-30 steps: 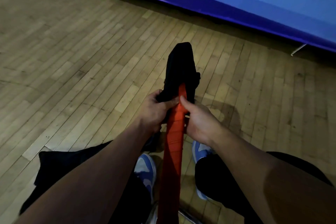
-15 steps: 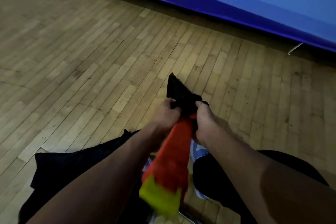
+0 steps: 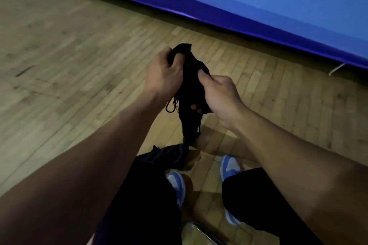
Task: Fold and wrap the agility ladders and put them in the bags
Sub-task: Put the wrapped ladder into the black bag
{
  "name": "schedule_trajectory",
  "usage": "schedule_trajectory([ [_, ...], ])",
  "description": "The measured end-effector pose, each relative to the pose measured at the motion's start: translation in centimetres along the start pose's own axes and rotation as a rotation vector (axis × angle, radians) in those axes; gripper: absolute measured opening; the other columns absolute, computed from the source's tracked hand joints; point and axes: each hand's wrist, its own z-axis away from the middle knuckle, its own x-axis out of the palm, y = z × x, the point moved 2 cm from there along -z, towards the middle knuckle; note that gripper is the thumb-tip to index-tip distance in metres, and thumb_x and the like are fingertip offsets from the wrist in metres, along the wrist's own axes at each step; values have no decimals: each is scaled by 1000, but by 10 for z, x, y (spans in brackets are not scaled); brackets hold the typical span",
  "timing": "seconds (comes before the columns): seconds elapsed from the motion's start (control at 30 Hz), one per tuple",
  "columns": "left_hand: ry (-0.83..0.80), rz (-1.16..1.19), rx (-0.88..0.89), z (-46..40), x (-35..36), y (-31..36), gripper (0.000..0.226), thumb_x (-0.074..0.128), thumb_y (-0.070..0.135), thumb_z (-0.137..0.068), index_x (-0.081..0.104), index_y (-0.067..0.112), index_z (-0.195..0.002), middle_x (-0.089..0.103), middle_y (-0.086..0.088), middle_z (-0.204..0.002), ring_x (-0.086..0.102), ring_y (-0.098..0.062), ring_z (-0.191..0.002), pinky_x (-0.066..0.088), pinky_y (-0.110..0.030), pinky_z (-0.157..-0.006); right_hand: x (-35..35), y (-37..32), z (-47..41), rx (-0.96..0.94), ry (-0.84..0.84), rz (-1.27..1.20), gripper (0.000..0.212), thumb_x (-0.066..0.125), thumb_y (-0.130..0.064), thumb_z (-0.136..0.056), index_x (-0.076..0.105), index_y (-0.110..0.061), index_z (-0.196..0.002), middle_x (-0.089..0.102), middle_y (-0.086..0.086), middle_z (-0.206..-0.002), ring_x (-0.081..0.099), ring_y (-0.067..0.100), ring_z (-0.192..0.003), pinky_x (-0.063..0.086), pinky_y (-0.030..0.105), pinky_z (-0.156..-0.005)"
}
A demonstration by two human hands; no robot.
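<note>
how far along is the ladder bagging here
No ladder shows now: only the black bag, so whether one is inside cannot be told. In hand: the left hand grips the bag's top and the right hand pinches its side, with the drawstring hanging loose. Left: cinching it. Another dark fabric piece lies by the shoes.

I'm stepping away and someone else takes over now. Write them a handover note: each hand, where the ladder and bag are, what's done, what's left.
Left hand: grips the top of the black bag, fingers curled into the fabric.
Right hand: pinches the bag's other side, lower down.
The bag is held up between both hands above the wood floor, with its drawstring dangling on the left.
The orange ladder is not visible now; I cannot tell whether it is inside the bag.
A second dark piece of fabric lies on the floor by the left knee.
Left: check for the ladder, pull the drawstring shut, then set the bag down.
</note>
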Motion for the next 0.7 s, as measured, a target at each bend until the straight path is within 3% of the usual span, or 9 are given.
schedule_trajectory([
  [0.13, 49, -199, -22, 11, -51, -12, 34, 53, 28, -93, 54, 9, -65, 53, -5, -62, 48, -21, -58, 31, -31, -49, 39, -9, 17, 3, -184, 43, 32, 56, -30, -97, 69, -9, -77, 68, 8, -64, 65, 20, -51, 46, 26, -45],
  [0.23, 37, -288, -112, 25, -94, -35, 35, 58, 22, -86, 49, 9, -55, 46, -5, -55, 42, -20, -53, 28, -30, -46, 81, 3, 31, 22, -368, 213, 28, 60, -28, -90, 68, -11, -69, 70, 7, -67, 71, 28, -64, 55, 40, -58],
  [0.33, -61, -272, -183, 43, -127, -62, 33, 61, 26, -83, 52, 11, -55, 45, -4, -54, 42, -20, -55, 30, -31, -52, 120, 18, 47, 67, -552, 338, 28, 64, -34, -85, 72, -8, -77, 74, 10, -78, 72, 31, -74, 59, 47, -73],
  [0.43, -128, -246, -289, 55, -146, -87, 42, 57, 41, -93, 61, 6, -70, 51, -3, -58, 49, -22, -55, 38, -31, -55, 136, 33, 57, 200, -719, 402, 47, 61, -55, -89, 72, -9, -86, 74, 9, -80, 73, 29, -75, 60, 43, -72],
  [0.53, -291, -345, -381, 60, -148, -114, 40, 52, 46, -98, 65, 10, -86, 56, -1, -61, 56, -17, -51, 42, -28, -56, 132, 55, 44, 295, -630, 388, 59, 48, -66, -91, 69, -11, -89, 72, 5, -79, 71, 20, -71, 58, 33, -65],
  [0.6, -440, -406, -420, 61, -135, -137, 28, 58, 38, -97, 66, 11, -96, 63, -4, -67, 62, -16, -55, 46, -25, -54, 123, 77, 33, 374, -517, 379, 51, 47, -60, -95, 65, -13, -87, 68, 5, -78, 68, 19, -66, 56, 32, -63],
  [0.7, -613, -414, -514, 66, -105, -178, 20, 61, 30, -95, 66, 11, -102, 71, -7, -78, 70, -20, -68, 52, -24, -54, 115, 107, 19, 540, -476, 412, 39, 49, -49, -98, 60, -13, -88, 64, 7, -79, 66, 22, -66, 56, 32, -61],
])
